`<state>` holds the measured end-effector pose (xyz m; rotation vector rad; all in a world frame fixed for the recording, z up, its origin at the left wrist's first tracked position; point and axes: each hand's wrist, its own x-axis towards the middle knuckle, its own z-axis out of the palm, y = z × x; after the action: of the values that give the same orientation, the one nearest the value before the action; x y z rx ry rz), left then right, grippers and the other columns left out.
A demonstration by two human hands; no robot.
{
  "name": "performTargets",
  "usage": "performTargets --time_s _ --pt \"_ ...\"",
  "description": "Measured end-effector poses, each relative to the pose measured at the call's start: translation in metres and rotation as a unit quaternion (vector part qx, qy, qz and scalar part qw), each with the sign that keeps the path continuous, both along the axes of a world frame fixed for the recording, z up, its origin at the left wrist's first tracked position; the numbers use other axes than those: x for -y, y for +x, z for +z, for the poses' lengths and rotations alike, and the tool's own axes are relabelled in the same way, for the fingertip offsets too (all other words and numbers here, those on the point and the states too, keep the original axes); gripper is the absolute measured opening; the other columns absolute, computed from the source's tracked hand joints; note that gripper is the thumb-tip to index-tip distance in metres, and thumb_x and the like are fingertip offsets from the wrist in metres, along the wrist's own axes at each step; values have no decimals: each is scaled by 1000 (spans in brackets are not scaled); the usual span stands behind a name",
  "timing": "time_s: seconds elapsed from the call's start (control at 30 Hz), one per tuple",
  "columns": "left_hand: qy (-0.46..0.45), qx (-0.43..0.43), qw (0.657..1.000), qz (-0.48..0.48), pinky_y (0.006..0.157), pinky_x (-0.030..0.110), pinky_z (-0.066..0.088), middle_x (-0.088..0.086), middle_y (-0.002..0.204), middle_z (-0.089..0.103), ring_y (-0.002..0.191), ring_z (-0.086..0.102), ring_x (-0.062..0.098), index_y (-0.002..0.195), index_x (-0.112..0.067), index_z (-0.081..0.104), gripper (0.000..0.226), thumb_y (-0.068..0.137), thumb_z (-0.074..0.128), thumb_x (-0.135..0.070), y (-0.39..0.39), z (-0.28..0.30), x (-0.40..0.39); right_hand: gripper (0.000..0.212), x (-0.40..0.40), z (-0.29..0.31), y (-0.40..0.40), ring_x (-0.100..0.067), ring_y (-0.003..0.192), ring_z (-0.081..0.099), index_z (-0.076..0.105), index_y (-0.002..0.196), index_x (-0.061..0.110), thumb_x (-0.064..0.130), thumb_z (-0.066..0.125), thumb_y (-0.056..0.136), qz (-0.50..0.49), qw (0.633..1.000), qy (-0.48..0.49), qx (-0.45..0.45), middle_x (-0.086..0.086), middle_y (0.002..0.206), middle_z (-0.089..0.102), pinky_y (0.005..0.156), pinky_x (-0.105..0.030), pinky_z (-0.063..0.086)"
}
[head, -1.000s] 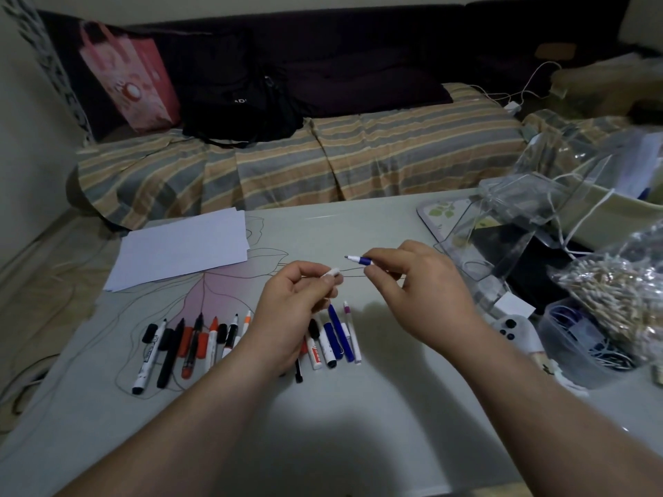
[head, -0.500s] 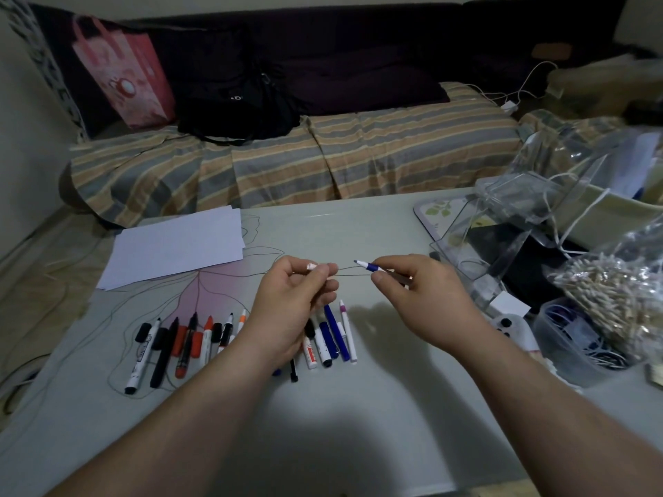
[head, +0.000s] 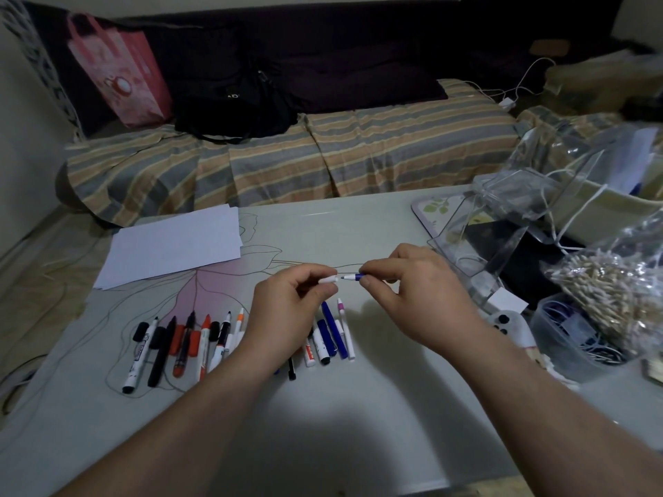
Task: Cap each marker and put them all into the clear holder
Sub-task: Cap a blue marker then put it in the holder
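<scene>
My right hand [head: 412, 292] pinches a thin blue-tipped marker [head: 353, 277], its tip pointing left. My left hand [head: 287, 310] pinches a small white cap [head: 328, 280], whose mouth sits just at the marker's tip. Both hover above the table [head: 358, 407]. Below them lies a row of several markers and loose caps: black, red and orange ones [head: 179, 342] to the left, blue and pink ones [head: 335, 331] under my hands. The clear holder [head: 477, 245] stands to the right, beyond my right hand.
White paper sheets [head: 172, 245] lie at the table's back left. On the right sit a clear bag of sticks [head: 610, 288], a tub of cables [head: 574, 335], a white device [head: 509, 326] and a tray [head: 430, 209]. A striped sofa [head: 287, 159] runs behind the table.
My hands have come together: the white cap and the marker's tip, apart a second ago, now meet. The markers on the table have not moved.
</scene>
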<state>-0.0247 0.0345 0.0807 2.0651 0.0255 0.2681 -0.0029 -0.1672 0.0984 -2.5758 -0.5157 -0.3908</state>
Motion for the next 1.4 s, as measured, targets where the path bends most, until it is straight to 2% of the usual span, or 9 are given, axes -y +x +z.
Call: performTargets --time_s 0.3,0.6,0.77,0.9,0.97,1.03,1.13,1.23,1.4 --pt "140 82 987 -9 82 15 51 -19 98 72 90 64 0 108 -32 78 19 89 75 -32 -1 0 4 19 -5 0 -3 -21 91 53 74 111 39 40 63 96 6 999 -37 21 8 92 55 78 -40 49" --pt "145 119 982 -18 75 5 39 -13 86 71 88 59 2 95 -26 80 12 88 74 -19 6 6 16 8 -15 -6 -4 -16 69 57 81 93 30 31 73 91 -28 997 31 65 9 78 56 56 -27 36" --pt "183 137 973 -39 72 8 39 -12 83 66 81 58 5 94 -28 78 8 90 72 -24 10 11 16 16 -12 -1 1 -18 85 58 77 100 36 43 63 96 -18 999 47 7 10 83 63 70 -34 47" --pt "-25 65 997 -22 81 13 52 -14 89 75 87 68 -1 103 -28 78 17 88 77 -21 2 21 35 20 3 23 -2 -23 105 48 73 106 44 55 60 95 -54 994 -90 22 17 98 65 80 -39 38" --pt "-140 48 989 -26 85 15 55 -11 91 77 89 71 0 112 -27 75 24 89 76 -18 2 28 45 15 19 38 0 -22 99 53 77 103 35 43 68 94 -73 994 -35 78 9 95 61 78 -34 33" --pt "-150 45 987 -33 88 17 55 -12 96 77 93 70 1 116 -27 73 25 92 73 -19 5 27 51 12 42 48 7 -18 88 56 78 100 22 30 71 93 -130 981 69 130 6 89 59 76 -27 30" --pt "-25 37 999 -22 91 28 56 -25 100 72 100 63 -3 110 -35 75 20 95 66 -24 15 10 45 9 67 41 14 -15 81 61 74 95 18 24 67 94 -183 968 133 110 7 86 66 77 -29 42" --pt "161 0 986 -29 97 26 41 -27 107 66 115 52 7 106 -37 74 29 96 56 -17 24 -19 30 8 76 16 17 -23 79 64 71 93 21 26 65 95 -193 977 59 67 3 83 68 71 -34 50" --pt "321 -76 944 -6 102 34 35 -14 120 62 120 43 20 107 -38 75 23 97 56 -30 33 -52 9 28 74 -1 18 -30 92 65 54 126 39 37 54 98 -220 974 -41 -36 6 106 73 69 -41 56"
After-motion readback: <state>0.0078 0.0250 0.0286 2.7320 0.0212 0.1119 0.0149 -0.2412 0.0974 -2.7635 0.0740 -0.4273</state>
